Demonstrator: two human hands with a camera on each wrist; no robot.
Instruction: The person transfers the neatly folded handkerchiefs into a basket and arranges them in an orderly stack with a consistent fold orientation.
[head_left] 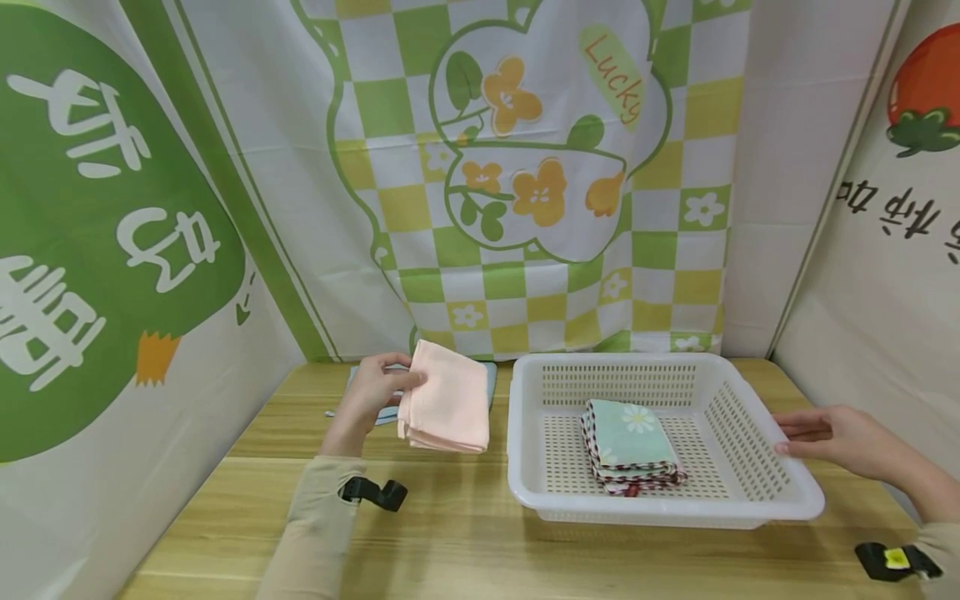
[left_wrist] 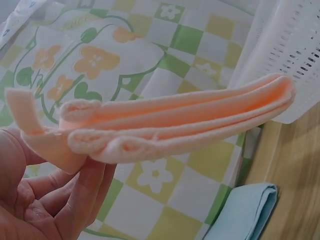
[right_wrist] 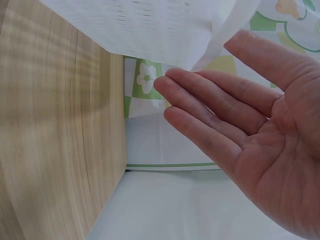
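Observation:
Pinched at its edge by my left hand (head_left: 372,387), a folded pink towel (head_left: 448,400) hangs above the table, left of the basket. Its stacked layers and a small loop show in the left wrist view, where the thumb and fingers (left_wrist: 87,192) hold one end. My right hand (head_left: 843,437) is at the right side of the white plastic basket (head_left: 667,510), its fingers straight and its fingertips at the rim. In the right wrist view the palm (right_wrist: 280,150) faces the camera. A folded mint-green towel (head_left: 633,433) with daisies and a dark checked edge lies inside the basket.
Behind the pink towel a folded light-blue cloth (left_wrist: 245,212) lies on the wooden table (head_left: 450,550), partly hidden in the head view. Printed curtains (head_left: 540,308) stand at the back and both sides of the table.

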